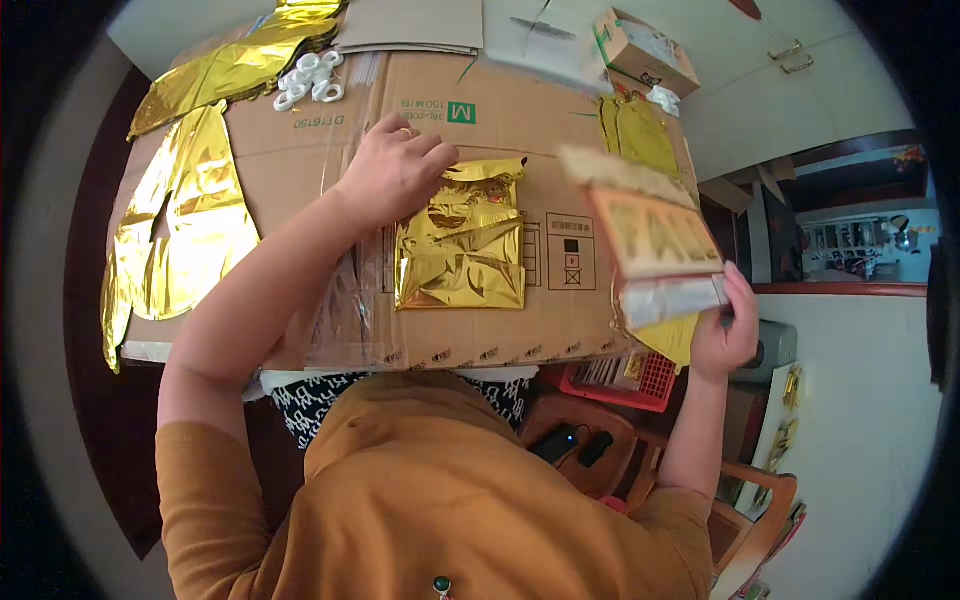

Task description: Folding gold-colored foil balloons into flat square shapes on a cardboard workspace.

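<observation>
A folded gold foil sheet (462, 262), creased into a rough rectangle, lies on the cardboard in front of me. My left hand (395, 170) is curled over its upper left corner, fingers closed at the foil's top edge; the fingertips are partly hidden. Off to the right, my right hand (728, 325) grips a flat packet (660, 232) by its lower right edge. The packet has an orange and beige front with a silvery strip below, and motion blurs its upper end. Yellow-gold foil (668, 342) shows beneath the packet, beside the table edge.
Flat gold foil shapes (215, 225) cover the left side, with a larger foil pile (235, 65) behind. White ribbon rolls (310, 80) sit near it. Far right hold gold foil (640, 130) and an open carton (645, 52). A red basket (655, 385) stands below the table edge.
</observation>
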Motion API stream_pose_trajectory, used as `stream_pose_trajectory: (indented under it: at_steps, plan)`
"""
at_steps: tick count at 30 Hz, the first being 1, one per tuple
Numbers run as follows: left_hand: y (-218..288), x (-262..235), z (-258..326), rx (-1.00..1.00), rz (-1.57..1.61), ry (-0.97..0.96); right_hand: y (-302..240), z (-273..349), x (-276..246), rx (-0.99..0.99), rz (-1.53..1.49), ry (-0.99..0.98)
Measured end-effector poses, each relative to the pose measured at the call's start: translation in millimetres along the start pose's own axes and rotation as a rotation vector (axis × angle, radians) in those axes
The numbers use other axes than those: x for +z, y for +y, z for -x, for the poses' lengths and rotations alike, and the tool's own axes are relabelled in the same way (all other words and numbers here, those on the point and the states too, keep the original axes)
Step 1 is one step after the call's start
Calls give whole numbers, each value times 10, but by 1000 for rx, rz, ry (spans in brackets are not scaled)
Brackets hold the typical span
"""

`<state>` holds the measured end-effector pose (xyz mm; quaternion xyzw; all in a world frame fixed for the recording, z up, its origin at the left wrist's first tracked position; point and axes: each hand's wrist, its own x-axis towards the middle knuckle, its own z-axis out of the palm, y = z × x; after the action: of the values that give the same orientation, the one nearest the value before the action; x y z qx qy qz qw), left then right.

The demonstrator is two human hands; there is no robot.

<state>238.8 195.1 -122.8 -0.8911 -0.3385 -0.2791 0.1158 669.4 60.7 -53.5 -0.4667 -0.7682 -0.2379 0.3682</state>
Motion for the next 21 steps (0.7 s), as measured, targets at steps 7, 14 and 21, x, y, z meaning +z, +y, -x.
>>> stream_pose_trajectory:
  at_steps: [7, 14, 21]
  plan:
    - [-14, 5, -15, 28, 13, -48, 49, 220, 462, -221, 59, -448]
    - [-66, -26, 16, 32, 47, -49, -185, -450, 527, 24, -311, -742]
    - [-82, -78, -60, 19, 163, -61, -911, -1061, 1704, 291, -697, -705]
